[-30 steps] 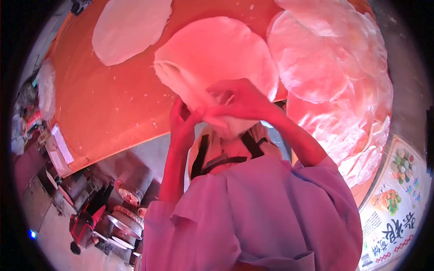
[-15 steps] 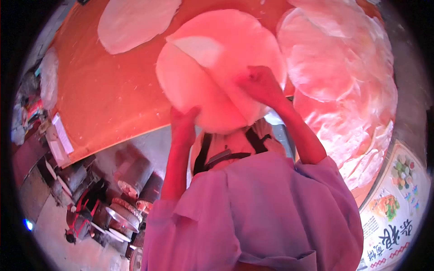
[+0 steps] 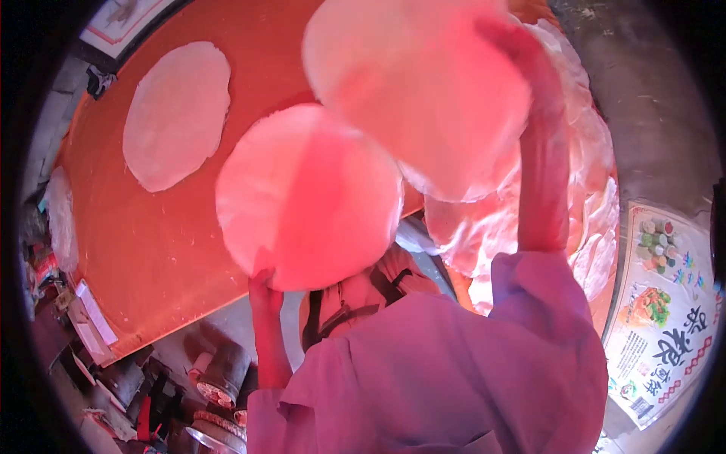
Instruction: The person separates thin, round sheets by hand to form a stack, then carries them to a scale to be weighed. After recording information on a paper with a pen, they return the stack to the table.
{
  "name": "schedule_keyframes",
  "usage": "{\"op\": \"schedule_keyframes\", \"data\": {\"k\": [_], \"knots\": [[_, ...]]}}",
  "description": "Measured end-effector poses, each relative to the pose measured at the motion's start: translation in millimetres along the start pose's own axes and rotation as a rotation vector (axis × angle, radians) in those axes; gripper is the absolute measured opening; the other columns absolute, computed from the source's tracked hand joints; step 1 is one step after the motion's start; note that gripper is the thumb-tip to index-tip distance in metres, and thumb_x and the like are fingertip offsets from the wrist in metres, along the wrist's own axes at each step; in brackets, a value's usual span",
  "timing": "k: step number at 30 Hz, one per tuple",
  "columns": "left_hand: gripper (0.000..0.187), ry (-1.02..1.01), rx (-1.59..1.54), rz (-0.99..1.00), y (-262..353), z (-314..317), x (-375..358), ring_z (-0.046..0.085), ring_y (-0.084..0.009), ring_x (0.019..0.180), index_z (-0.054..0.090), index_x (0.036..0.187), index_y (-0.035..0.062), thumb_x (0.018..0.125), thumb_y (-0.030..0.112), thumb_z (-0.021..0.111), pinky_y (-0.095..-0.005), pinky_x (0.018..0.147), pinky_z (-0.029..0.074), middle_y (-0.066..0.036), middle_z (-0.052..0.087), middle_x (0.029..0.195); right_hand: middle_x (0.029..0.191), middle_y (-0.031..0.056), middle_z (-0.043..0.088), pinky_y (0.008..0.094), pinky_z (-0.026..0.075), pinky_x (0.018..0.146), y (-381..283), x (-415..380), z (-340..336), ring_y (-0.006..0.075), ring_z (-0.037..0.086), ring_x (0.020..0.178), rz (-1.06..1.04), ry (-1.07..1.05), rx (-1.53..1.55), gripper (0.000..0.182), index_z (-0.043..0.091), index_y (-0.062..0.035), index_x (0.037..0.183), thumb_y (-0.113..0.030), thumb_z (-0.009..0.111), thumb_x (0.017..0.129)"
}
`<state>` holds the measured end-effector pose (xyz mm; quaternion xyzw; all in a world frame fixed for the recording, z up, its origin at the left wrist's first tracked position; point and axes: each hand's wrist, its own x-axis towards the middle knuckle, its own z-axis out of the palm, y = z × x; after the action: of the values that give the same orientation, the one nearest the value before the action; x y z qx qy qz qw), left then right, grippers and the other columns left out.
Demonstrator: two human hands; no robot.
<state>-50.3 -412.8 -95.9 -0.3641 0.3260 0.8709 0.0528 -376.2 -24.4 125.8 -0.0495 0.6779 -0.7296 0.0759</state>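
Two thin round pancakes are in my hands under reddish light. My left hand (image 3: 266,291) grips the near left edge of the lower pancake (image 3: 333,200), with the thumb on top. Up and to the right, my right hand (image 3: 510,45) holds the far right edge of a second pancake (image 3: 416,98), its fingers somewhat blurred. This second sheet hangs spread out, overlapping the upper right of the lower one in view and hiding part of the pile behind it. Another pancake (image 3: 178,113) lies flat on the orange-red table (image 3: 144,250) at the left.
A broad pile of pancakes (image 3: 582,144) covers the right side. A printed sign with food pictures (image 3: 665,310) is at the lower right. Metal pots and a stool-like drum (image 3: 227,371) stand below the table's near edge. A clear plastic bag (image 3: 62,219) lies at the left edge.
My right hand has peeled one pancake off the other and carried it up and right. My left hand keeps the lower pancake. The view has shifted, showing more of the table's left.
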Motion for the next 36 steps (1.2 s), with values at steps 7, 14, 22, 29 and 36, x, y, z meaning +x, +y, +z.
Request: {"op": "schedule_keyframes", "data": {"k": [7,14,22,29,36], "knots": [[0.059,0.021,0.242,0.12,14,25,-12,0.058,-0.0202,0.105,0.042,0.136,0.0003,0.08,0.009,0.059,-0.0354,0.09,0.048,-0.01,0.058,0.117,0.08,0.0014,0.065,0.0254,0.051,0.062,-72,66,9,0.0105,0.061,0.069,-0.219,-0.086,-0.218,0.012,0.067,-0.0035,0.089,-0.013,0.062,0.084],[0.045,0.354,0.844,0.522,62,40,-18,0.058,-0.0153,0.084,0.05,0.124,-0.0013,0.087,0.021,0.064,-0.0296,0.075,0.049,-0.007,0.059,0.094,0.068,0.0029,0.06,0.0304,0.046,0.056,-70,12,97,0.0159,0.058,0.06,-0.305,-0.505,-0.793,0.01,0.065,-0.0054,0.088,-0.009,0.058,0.082],[0.056,-0.182,-0.138,0.143,22,127,21,0.048,-0.0292,0.12,0.037,0.136,0.0031,0.096,0.041,0.045,-0.0463,0.098,0.041,-0.014,0.05,0.129,0.068,0.0171,0.059,0.0401,0.048,0.058,147,-97,167,0.0353,0.059,0.063,-0.336,-0.723,-0.699,0.019,0.063,-0.0034,0.088,-0.01,0.068,0.071],[0.046,-0.247,-0.132,0.15,22,136,7,0.048,-0.0236,0.119,0.044,0.129,0.0051,0.095,0.036,0.05,-0.04,0.099,0.041,-0.009,0.051,0.127,0.071,0.0031,0.06,0.0256,0.047,0.06,152,-111,154,0.0106,0.056,0.063,0.081,-0.703,-0.421,0.038,0.067,-0.0057,0.103,-0.024,0.079,0.072],[0.022,-0.189,-0.048,0.221,23,127,13,0.056,-0.0155,0.098,0.054,0.109,0.0051,0.093,0.019,0.048,-0.0324,0.087,0.046,-0.005,0.058,0.106,0.074,0.0091,0.064,0.0292,0.05,0.064,159,-109,146,0.0165,0.062,0.066,0.246,-0.498,-0.273,0.02,0.066,-0.0014,0.087,-0.019,0.071,0.078]]}}
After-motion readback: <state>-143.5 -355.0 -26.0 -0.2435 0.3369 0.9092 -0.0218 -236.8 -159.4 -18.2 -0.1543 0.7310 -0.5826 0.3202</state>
